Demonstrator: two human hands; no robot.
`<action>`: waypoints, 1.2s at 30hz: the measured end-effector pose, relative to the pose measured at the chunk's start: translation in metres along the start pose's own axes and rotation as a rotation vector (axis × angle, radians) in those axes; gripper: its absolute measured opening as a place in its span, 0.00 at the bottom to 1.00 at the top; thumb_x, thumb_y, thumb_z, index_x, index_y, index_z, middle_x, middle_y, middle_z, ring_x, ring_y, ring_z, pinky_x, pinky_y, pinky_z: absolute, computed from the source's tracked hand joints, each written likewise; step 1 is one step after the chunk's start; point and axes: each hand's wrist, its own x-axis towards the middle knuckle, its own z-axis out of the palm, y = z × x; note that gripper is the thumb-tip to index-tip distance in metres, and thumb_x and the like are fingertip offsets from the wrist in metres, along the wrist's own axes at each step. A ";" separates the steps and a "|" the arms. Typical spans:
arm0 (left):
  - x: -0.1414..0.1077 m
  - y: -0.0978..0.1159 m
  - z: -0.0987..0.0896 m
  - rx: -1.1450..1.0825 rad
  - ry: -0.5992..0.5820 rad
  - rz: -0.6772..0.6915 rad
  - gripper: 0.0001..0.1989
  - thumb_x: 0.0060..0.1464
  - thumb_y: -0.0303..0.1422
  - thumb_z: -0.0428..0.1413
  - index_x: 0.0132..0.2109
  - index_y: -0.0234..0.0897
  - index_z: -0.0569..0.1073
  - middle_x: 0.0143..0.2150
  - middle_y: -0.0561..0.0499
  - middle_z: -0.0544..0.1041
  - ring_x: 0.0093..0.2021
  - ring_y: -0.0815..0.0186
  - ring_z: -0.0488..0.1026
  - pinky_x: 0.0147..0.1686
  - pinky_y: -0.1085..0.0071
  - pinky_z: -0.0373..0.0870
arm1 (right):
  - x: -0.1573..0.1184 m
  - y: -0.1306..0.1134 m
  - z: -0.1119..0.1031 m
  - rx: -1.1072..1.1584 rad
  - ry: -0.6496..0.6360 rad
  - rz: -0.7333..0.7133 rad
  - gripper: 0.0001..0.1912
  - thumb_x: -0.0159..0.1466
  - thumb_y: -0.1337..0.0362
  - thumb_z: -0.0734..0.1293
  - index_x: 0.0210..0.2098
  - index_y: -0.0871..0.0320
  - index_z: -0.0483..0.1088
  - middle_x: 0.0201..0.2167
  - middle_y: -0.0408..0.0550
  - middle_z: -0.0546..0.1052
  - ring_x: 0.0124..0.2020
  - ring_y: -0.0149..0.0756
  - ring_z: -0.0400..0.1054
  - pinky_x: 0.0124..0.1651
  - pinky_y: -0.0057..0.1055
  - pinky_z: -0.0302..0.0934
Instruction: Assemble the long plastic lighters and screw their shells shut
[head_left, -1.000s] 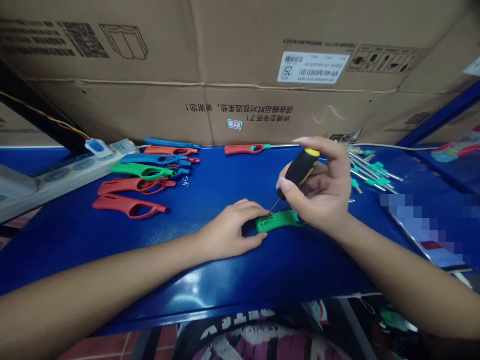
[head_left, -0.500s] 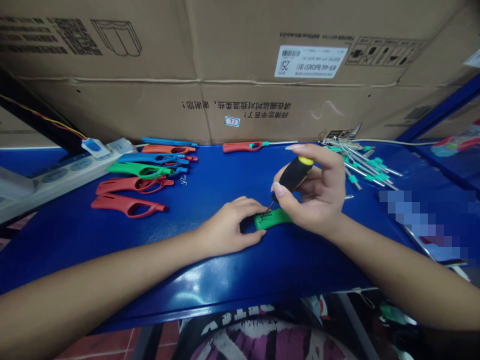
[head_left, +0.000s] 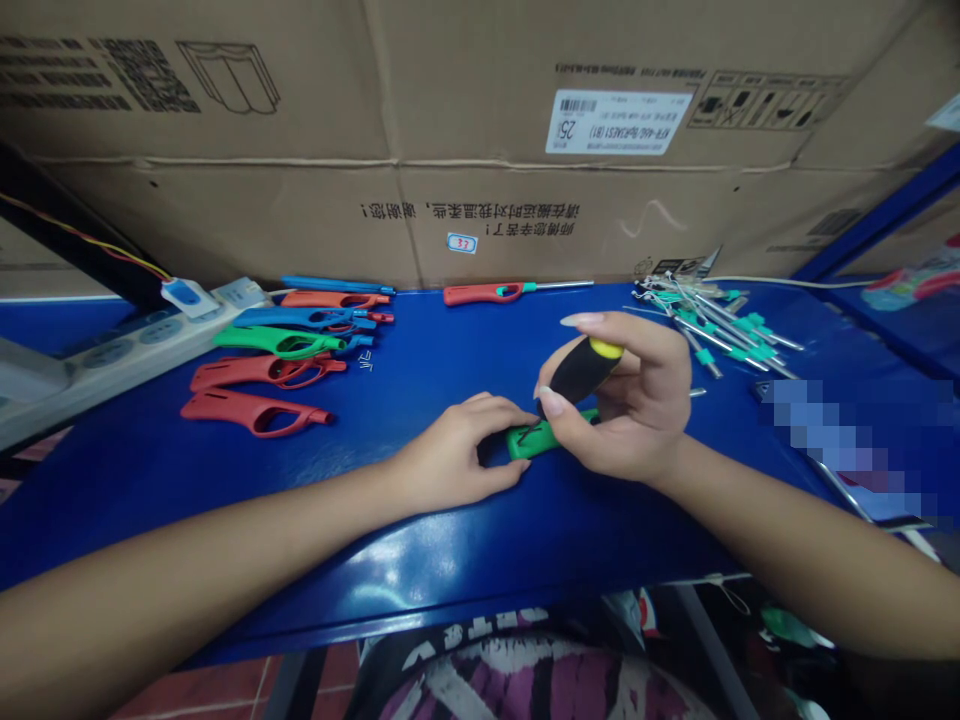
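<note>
A green lighter casing (head_left: 531, 441) lies on the blue table. My left hand (head_left: 469, 450) grips its left end between thumb and fingers. In my right hand (head_left: 637, 400) is a screwdriver (head_left: 580, 376) with a black and yellow handle, tilted, its shaft pointing down and left at the casing. The exact spot where the tip meets the casing is hard to make out. My right hand hides part of the casing's right end.
Red casings (head_left: 251, 412), a green casing (head_left: 277, 341) and blue and orange ones lie at the left, beside small screws (head_left: 365, 360) and a power strip (head_left: 142, 345). An assembled red lighter (head_left: 484, 293) lies by the cardboard (head_left: 300, 220). Metal lighter tubes (head_left: 724, 325) are piled at the right.
My right hand has lowered slightly, bringing the screwdriver handle down and a little left, closer to the green casing. My left hand keeps its hold in about the same place.
</note>
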 end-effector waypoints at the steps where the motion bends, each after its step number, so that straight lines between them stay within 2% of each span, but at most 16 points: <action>1: 0.000 0.000 0.000 -0.001 0.002 0.002 0.16 0.55 0.29 0.61 0.51 0.37 0.75 0.47 0.47 0.80 0.48 0.59 0.76 0.51 0.62 0.73 | 0.000 0.000 0.000 0.004 0.003 -0.010 0.32 0.60 0.69 0.71 0.61 0.42 0.62 0.51 0.46 0.75 0.30 0.34 0.74 0.25 0.33 0.73; 13: 0.000 0.000 0.000 -0.005 0.000 0.001 0.14 0.55 0.28 0.61 0.50 0.37 0.75 0.47 0.47 0.79 0.47 0.60 0.75 0.50 0.62 0.73 | -0.002 0.005 0.001 -0.032 -0.022 -0.023 0.33 0.60 0.69 0.71 0.61 0.44 0.60 0.54 0.48 0.74 0.30 0.34 0.74 0.25 0.32 0.73; 20: 0.000 0.000 0.000 0.006 -0.018 -0.037 0.16 0.55 0.28 0.62 0.52 0.34 0.75 0.49 0.45 0.79 0.50 0.60 0.75 0.53 0.63 0.72 | 0.000 0.008 0.003 -0.015 -0.022 -0.008 0.31 0.61 0.68 0.71 0.62 0.50 0.60 0.55 0.51 0.73 0.32 0.32 0.74 0.24 0.27 0.71; 28: 0.000 0.001 0.000 0.029 -0.019 -0.021 0.16 0.55 0.28 0.61 0.52 0.34 0.75 0.48 0.47 0.80 0.48 0.61 0.75 0.51 0.64 0.72 | -0.001 0.005 0.000 -0.034 -0.091 -0.026 0.33 0.63 0.67 0.71 0.64 0.46 0.58 0.59 0.51 0.69 0.34 0.34 0.74 0.26 0.32 0.74; 36: 0.000 0.001 0.000 0.039 -0.029 -0.041 0.15 0.55 0.28 0.61 0.50 0.34 0.75 0.47 0.47 0.79 0.48 0.61 0.75 0.51 0.64 0.71 | 0.005 0.005 -0.001 0.101 -0.172 0.126 0.30 0.66 0.67 0.68 0.64 0.49 0.56 0.59 0.53 0.67 0.38 0.32 0.75 0.30 0.27 0.73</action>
